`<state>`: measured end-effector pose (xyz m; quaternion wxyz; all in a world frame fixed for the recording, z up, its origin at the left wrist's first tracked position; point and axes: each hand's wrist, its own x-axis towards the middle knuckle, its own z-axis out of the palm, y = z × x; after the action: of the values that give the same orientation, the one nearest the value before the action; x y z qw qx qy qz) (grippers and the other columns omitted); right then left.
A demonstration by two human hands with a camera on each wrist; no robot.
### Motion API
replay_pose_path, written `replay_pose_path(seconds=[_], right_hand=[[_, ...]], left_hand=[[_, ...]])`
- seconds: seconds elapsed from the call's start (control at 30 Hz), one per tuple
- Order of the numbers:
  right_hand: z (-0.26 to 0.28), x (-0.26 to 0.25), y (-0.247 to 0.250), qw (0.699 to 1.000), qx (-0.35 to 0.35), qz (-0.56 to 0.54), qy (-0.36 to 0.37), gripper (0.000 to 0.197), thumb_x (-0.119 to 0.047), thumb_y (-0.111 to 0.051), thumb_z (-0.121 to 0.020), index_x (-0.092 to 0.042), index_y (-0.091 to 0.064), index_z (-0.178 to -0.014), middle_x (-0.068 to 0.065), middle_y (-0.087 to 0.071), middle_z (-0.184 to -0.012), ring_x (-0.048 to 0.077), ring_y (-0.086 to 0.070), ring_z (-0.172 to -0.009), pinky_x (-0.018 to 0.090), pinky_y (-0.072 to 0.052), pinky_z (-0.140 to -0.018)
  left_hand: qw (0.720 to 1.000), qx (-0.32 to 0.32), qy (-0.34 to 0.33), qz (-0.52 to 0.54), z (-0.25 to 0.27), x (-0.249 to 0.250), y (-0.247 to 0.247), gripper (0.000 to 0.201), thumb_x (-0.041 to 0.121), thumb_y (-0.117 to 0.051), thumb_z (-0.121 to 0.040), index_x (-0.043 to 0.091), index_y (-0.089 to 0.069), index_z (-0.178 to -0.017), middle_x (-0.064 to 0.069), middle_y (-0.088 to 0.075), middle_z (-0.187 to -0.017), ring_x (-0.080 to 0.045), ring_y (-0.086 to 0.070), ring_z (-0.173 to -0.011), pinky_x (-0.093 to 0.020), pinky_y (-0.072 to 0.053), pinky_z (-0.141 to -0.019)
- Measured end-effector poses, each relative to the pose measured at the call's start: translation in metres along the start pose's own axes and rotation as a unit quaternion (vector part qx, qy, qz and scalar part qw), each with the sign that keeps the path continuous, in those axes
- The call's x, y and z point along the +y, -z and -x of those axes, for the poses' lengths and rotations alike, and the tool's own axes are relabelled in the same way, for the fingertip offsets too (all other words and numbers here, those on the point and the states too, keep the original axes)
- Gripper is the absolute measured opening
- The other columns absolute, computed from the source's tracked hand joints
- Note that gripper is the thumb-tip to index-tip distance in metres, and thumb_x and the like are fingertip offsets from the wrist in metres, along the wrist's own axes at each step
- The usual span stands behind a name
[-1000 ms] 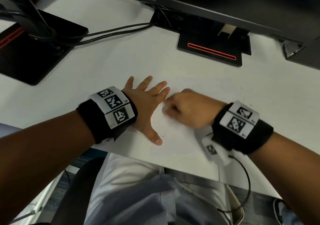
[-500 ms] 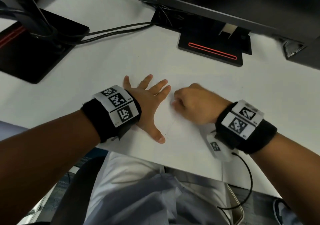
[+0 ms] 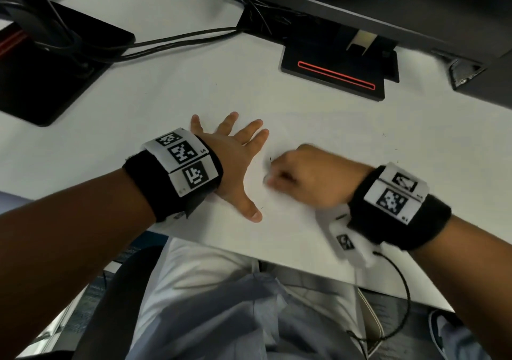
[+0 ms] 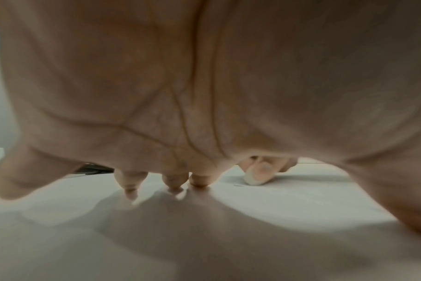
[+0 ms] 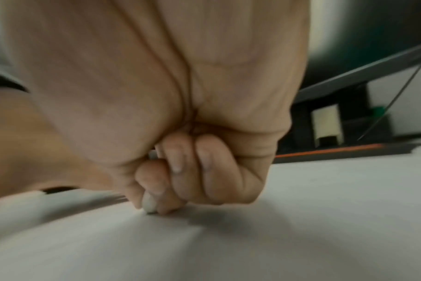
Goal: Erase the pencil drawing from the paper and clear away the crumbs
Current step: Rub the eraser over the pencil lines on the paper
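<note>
A white sheet of paper [image 3: 291,221] lies on the white desk near its front edge. My left hand [image 3: 238,166] presses flat on the sheet with fingers spread [image 4: 130,182]. My right hand [image 3: 270,179] is curled into a fist just right of it and pinches a small white eraser [image 5: 149,206] with its tip down on the paper; the eraser [image 4: 251,180] also shows past my left fingers. A short dark pencil stroke [image 3: 270,159] lies just above my right knuckles. Tiny dark crumbs [image 3: 383,135] dot the surface to the right.
A black monitor base with a red strip [image 3: 335,77] stands at the back right, under a wide screen. Another black stand [image 3: 50,82] with cables [image 3: 180,38] is at the back left. The desk's front edge [image 3: 277,261] runs just behind my wrists.
My right hand, holding the eraser, slid right and away, then back left and nearer to me, blurred by motion. My left hand stayed flat in place.
</note>
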<state>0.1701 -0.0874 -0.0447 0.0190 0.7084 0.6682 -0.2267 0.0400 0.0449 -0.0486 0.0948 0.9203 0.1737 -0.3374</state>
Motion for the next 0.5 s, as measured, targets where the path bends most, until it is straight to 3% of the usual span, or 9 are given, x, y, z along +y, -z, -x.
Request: replay_pose_path(seconds=[0.1,0.17,0.27,0.4,0.5], right_hand=[[-0.002,0.022,0.012,0.996,0.04,0.009,-0.075,0.04,-0.032,-0.042,-0.102,-0.017,-0.047,-0.065,-0.004,-0.049,-0.062,0.015,-0.044,-0.061,0.028,-0.033,-0.065],[0.002,0.007,0.006,0.999,0.023,0.016,-0.031,0.038,-0.031,-0.043,-0.101,-0.018,-0.047,-0.065,-0.003,-0.049,-0.06,0.006,-0.042,-0.057,0.029,-0.035,-0.063],[0.008,-0.011,-0.007,0.999,-0.015,-0.021,0.036,0.035,-0.031,-0.047,-0.1,-0.011,-0.057,-0.073,-0.002,-0.054,-0.061,0.009,-0.047,-0.056,0.027,-0.039,-0.061],[-0.003,0.032,0.012,0.996,0.047,0.015,-0.068,0.038,-0.034,-0.045,-0.101,-0.013,-0.054,-0.07,0.0,-0.055,-0.067,0.024,-0.051,-0.069,0.03,-0.039,-0.068],[0.003,0.011,0.0,0.999,0.034,0.006,-0.011,0.035,-0.032,-0.042,-0.099,-0.015,-0.054,-0.071,-0.001,-0.054,-0.063,0.02,-0.05,-0.064,0.031,-0.04,-0.065]], left_hand=[[1.0,0.001,0.0,0.007,-0.001,-0.001,0.0,0.155,0.095,-0.063,-0.044,0.032,0.029,-0.15,0.017,0.037,-0.156,-0.024,0.032,-0.146,-0.079,0.002,-0.106],[1.0,0.001,0.003,0.003,-0.001,-0.001,0.0,0.155,0.095,-0.063,-0.044,0.031,0.029,-0.15,0.016,0.037,-0.156,-0.024,0.032,-0.146,-0.079,0.001,-0.106],[1.0,-0.001,0.007,-0.006,-0.001,0.001,0.001,0.154,0.094,-0.064,-0.045,0.031,0.03,-0.15,0.016,0.038,-0.156,-0.025,0.031,-0.146,-0.079,0.001,-0.107],[1.0,-0.003,0.005,0.007,-0.002,0.0,0.001,0.156,0.095,-0.063,-0.042,0.033,0.031,-0.149,0.017,0.038,-0.155,-0.025,0.032,-0.146,-0.079,0.003,-0.106],[1.0,-0.003,0.007,0.005,-0.002,-0.001,0.0,0.156,0.095,-0.063,-0.042,0.033,0.03,-0.149,0.017,0.038,-0.155,-0.025,0.032,-0.146,-0.08,0.003,-0.106]])
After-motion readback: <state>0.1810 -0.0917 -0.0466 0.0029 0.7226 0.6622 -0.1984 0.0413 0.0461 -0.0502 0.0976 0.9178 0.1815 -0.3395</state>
